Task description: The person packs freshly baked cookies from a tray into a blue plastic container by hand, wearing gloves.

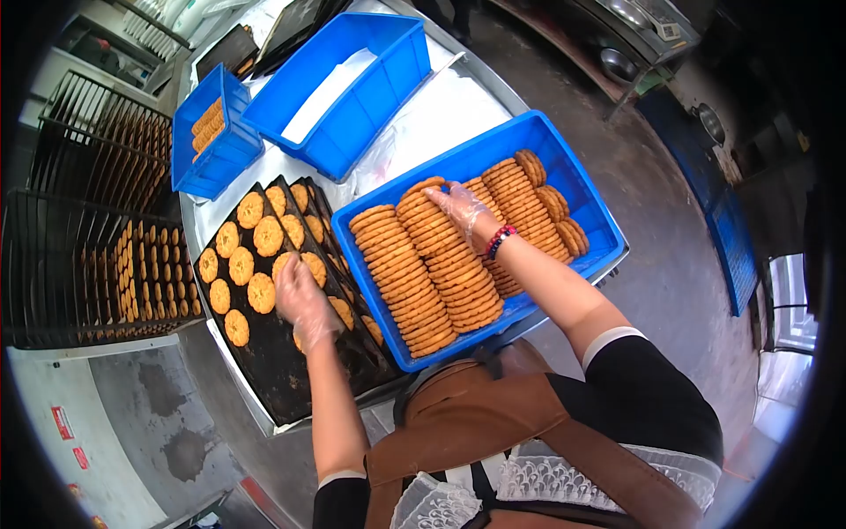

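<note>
Clearly the work is well past its middle, judging by how the cookies are shared out. The right hand [464, 210], in a thin clear glove, lies with its fingers spread loosely and flat on the far end of a row inside the big blue crate [595, 210], pinching nothing that shows. Under and on either side of that hand the rows [414, 282] stand on edge, tightly packed: two long ones on its left, more on its right, and a few short stacks beyond those near the far corner. Only a strip of bare blue floor is left at the crate's outer side, so by my reckoning little room remains. The left hand [304, 301], gloved too, rests palm down on the dark tray [278, 375], fingers curled over a cookie or two; whether it has a grip on them I cannot tell. Ahead of and to the left of this hand about a dozen cookies [241, 264] lie flat and apart, and a few more show to its right on trays tucked beneath. Toward the person's body from that hand the tray is bare, which suggests that end has been cleared and the far end is what is left.
</note>
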A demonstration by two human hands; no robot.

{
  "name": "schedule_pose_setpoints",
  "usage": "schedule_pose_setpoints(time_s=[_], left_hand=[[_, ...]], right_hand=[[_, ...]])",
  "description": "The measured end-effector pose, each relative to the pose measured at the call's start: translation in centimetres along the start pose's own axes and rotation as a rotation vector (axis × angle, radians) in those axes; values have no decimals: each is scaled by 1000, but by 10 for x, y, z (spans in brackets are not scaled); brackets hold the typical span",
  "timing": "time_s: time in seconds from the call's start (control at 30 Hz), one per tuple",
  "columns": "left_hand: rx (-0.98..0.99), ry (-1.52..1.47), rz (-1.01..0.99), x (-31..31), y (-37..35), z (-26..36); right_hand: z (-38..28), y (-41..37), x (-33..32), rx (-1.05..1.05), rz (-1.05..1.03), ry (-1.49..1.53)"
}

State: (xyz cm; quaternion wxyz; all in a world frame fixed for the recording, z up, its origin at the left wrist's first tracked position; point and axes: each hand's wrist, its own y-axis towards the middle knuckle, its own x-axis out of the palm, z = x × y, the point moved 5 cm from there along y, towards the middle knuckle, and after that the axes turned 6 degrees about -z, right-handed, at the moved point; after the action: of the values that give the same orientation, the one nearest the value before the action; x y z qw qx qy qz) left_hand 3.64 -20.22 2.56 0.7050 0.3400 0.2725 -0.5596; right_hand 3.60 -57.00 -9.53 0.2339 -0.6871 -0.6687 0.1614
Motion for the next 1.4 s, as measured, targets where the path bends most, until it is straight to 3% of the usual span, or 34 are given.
schedule_pose_setpoints(time_s=[0.07, 0.13, 0.23, 0.27, 0.3, 0.37, 0.43, 0.53, 0.77, 0.8, 0.87, 0.9, 1.0, 1.03, 1.1, 1.13, 1.23, 1.27, 1.33, 1.4], left_hand=[[-177, 0, 19, -17, -13, -94], [-261, 16, 31, -37, -37, -130], [-265, -20, 34, -52, -67, -159], [-267, -26, 16, -52, -76, -165], [-266, -31, -4, -51, -81, -165], [-280, -27, -11, -46, -89, -165], [-221, -26, -53, -39, -87, -160], [-133, -92, -33, -32, -79, -149], [-71, -115, -56, -30, -64, -118], [-39, -103, -64, -31, -64, -115], [-34, -92, -61, -34, -67, -103], [-29, -85, -57, -34, -68, -99], [-101, 40, -67, -41, -73, -127], [-101, 41, -67, -42, -76, -132], [-215, 339, -76, -48, -83, -147], [-308, 310, -234, -44, -83, -163], [-260, 441, -312, -41, -93, -163], [-294, 434, -315, -43, -92, -162], [-304, 412, -365, -46, -84, -149], [-277, 436, -431, -42, -79, -167]], right_hand=[[-2, 3, 0, -20, 14, 144], [-8, 6, 0, -47, 33, 287], [-20, 0, 7, -137, 27, 211], [-28, -5, 10, -152, 82, -12], [-28, -4, 13, -152, 82, -18], [-23, 0, 16, -75, 126, -394], [-23, 5, 15, 20, 171, -371], [-34, -12, 23, 21, 117, -48], [-32, -16, 25, 15, 6, 41], [11, 15, -1, 16, 3, 44], [63, 85, -10, -434, -172, 315], [51, 75, -9, -433, -172, 317], [-15, 5, 4, 76, 33, -61], [-21, -2, 9, 77, 32, -61], [-32, -11, 12, 22, 120, -499], [-29, -5, 8, 54, 67, -486], [-25, -5, 8, -111, -25, -627], [-22, -11, -11, -18, 126, -335], [-51, -53, -17, -48, 224, -360], [-32, -59, -43, -160, 242, -333]])
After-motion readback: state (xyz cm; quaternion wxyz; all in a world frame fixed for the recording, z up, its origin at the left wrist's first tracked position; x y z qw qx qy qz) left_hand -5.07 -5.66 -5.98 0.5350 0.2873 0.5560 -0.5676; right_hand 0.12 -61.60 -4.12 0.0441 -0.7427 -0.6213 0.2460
